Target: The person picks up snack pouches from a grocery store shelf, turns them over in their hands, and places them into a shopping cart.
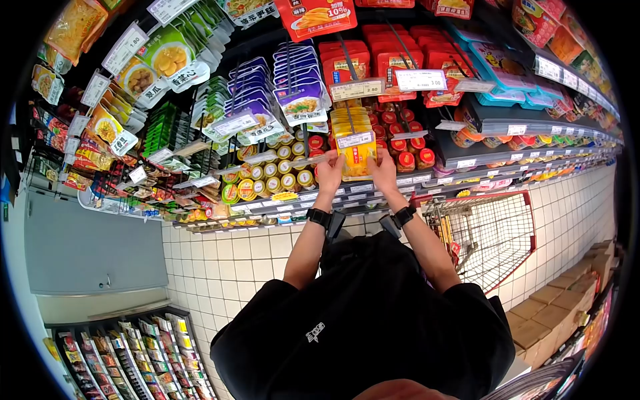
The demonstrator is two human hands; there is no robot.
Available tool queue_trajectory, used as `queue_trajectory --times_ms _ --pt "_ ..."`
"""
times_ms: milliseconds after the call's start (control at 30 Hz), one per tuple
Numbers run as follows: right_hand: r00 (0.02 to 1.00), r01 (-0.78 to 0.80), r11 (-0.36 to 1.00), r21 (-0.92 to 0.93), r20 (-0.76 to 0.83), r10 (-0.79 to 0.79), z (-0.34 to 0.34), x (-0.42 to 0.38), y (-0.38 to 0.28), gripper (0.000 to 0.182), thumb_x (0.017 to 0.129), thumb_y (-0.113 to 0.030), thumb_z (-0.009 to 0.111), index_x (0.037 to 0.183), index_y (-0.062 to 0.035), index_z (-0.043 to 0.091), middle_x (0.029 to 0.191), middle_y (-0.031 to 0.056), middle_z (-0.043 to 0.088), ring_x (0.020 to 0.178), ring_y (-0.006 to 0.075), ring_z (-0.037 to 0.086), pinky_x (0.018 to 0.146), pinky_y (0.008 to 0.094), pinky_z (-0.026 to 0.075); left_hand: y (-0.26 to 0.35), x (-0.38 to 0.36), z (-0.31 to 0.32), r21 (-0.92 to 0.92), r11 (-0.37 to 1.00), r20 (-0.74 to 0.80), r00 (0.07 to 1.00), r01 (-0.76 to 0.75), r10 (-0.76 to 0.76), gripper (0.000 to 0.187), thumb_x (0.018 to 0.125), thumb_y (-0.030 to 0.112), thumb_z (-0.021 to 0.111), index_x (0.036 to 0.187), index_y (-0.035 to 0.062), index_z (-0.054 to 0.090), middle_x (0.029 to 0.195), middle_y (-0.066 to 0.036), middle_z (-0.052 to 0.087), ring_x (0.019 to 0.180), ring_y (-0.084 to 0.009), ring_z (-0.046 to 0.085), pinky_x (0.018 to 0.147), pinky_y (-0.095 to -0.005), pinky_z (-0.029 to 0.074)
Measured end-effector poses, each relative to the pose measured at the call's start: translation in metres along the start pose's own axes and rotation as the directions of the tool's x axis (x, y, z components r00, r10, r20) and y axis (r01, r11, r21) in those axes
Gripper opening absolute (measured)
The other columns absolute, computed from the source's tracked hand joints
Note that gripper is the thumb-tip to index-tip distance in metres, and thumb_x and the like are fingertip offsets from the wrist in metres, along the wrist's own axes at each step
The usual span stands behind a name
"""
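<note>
A row of yellow packets (358, 160) hangs from a shelf hook, with a price tag (354, 139) in front of its upper part. On the left edge of the front packet, my left hand (330, 173) is closed, thumb on the packet's face. My right hand (383, 171) grips the right edge of the same packet. Both wrists wear black bands. Red-lidded jars (406, 161) stand just right of my right hand, and yellow-lidded jars (271, 169) are left of my left hand.
Purple packets (301, 100) and red packets (401, 60) hang above. A shopping cart (493, 233) stands on the tiled floor at right, near stacked cardboard boxes (550, 310). A grey cabinet (93, 243) and another shelf (127, 353) are at left.
</note>
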State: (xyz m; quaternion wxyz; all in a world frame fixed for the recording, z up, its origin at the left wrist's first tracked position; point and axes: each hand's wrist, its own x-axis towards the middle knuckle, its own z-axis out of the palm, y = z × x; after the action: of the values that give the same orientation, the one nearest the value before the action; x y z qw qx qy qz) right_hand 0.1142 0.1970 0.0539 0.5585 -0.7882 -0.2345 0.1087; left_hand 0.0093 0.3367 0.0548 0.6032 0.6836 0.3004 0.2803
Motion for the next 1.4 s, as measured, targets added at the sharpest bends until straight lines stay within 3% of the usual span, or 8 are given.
queue_trajectory --times_ms 133,367,433,533,867,1133,1267,1400 --pt "1.000 -0.005 0.997 0.073 -0.031 0.007 -0.005 -0.004 -0.003 0.020 0.090 -0.012 0.064 0.105 0.0007 0.060 0.085 0.0106 0.067 0.072 0.0180 0.062 0.068 0.0309 0.049 0.001 -0.002 -0.001 -0.052 0.999 0.045 0.999 -0.005 0.007 0.020 0.091 0.011 0.067 0.104 -0.0039 0.064 0.088 -0.005 0.068 0.080 -0.0095 0.061 0.075 -0.0252 0.048" --pt "0.997 -0.068 0.985 0.161 0.038 0.063 -0.019 -0.017 -0.008 0.020 0.091 -0.012 0.063 0.107 0.0015 0.060 0.088 0.0075 0.067 0.078 0.0102 0.060 0.070 0.0281 0.048 0.007 -0.018 -0.005 -0.120 0.991 0.076 0.996 0.054 -0.045 0.017 0.090 0.014 0.069 0.099 -0.0008 0.067 0.086 0.001 0.067 0.077 -0.0046 0.057 0.070 -0.0214 0.045" --pt "0.999 -0.033 0.967 0.252 0.006 0.032 -0.019 -0.020 -0.001 0.017 0.089 -0.011 0.065 0.102 -0.0002 0.063 0.074 0.0041 0.061 0.066 0.0093 0.052 0.062 0.0270 0.045 0.011 -0.025 -0.006 -0.158 0.985 0.095 0.994 0.066 -0.051 0.016 0.091 0.015 0.070 0.098 0.0011 0.068 0.085 0.003 0.066 0.076 -0.0027 0.055 0.067 -0.0205 0.043" --pt "0.997 -0.066 0.930 0.361 0.059 0.048 -0.028 -0.028 0.005 0.017 0.089 -0.010 0.065 0.102 0.0000 0.064 0.076 0.0023 0.061 0.066 0.0076 0.051 0.062 0.0259 0.044 0.021 -0.033 -0.008 -0.131 0.986 0.154 0.984 0.108 -0.087 0.014 0.091 0.016 0.069 0.097 0.0028 0.068 0.083 0.004 0.065 0.075 -0.0023 0.054 0.065 -0.0204 0.042" --pt "0.990 -0.131 0.924 0.359 0.091 0.105 -0.079 -0.061 -0.033 0.012 0.091 -0.010 0.065 0.097 0.0006 0.062 0.077 -0.0013 0.060 0.069 0.0043 0.051 0.063 0.0220 0.043 0.060 -0.053 -0.006 -0.167 0.964 0.385 0.914 0.205 -0.128 0.012 0.091 0.017 0.069 0.093 0.0056 0.066 0.083 0.004 0.065 0.074 -0.0038 0.055 0.064 -0.0206 0.043" --pt "0.997 -0.038 0.900 0.435 -0.046 0.064 -0.106 -0.075 -0.070 0.031 0.089 -0.003 0.065 0.117 -0.0012 0.052 0.095 0.0043 0.064 0.083 0.0101 0.061 0.073 0.0244 0.050 0.098 -0.058 0.003 -0.221 0.959 0.456 0.888 0.177 -0.058 0.009 0.090 0.014 0.070 0.093 0.0055 0.067 0.084 0.002 0.067 0.074 -0.0046 0.058 0.066 -0.0210 0.046" --pt "0.989 0.047 0.923 0.381 -0.149 0.012 -0.114 -0.083 -0.088 0.031 0.089 -0.001 0.063 0.118 -0.0026 0.051 0.100 0.0059 0.062 0.088 0.0112 0.060 0.077 0.0255 0.050 0.113 -0.060 0.007 -0.236 0.956 0.451 0.891 0.173 -0.049 0.009 0.090 0.014 0.069 0.094 0.0054 0.068 0.085 0.001 0.068 0.075 -0.0048 0.059 0.067 -0.0211 0.046" --pt "0.981 0.141 0.977 0.157 -0.153 -0.117 -0.119 -0.086 -0.096 0.041 0.087 -0.006 0.066 0.124 -0.0018 0.050 0.112 0.0131 0.058 0.103 0.0223 0.059 0.089 0.0332 0.048 0.126 -0.063 0.013 -0.286 0.941 0.414 0.909 0.184 -0.052 0.008 0.090 0.012 0.069 0.094 0.0055 0.066 0.088 0.000 0.067 0.079 -0.0054 0.059 0.069 -0.0219 0.047"
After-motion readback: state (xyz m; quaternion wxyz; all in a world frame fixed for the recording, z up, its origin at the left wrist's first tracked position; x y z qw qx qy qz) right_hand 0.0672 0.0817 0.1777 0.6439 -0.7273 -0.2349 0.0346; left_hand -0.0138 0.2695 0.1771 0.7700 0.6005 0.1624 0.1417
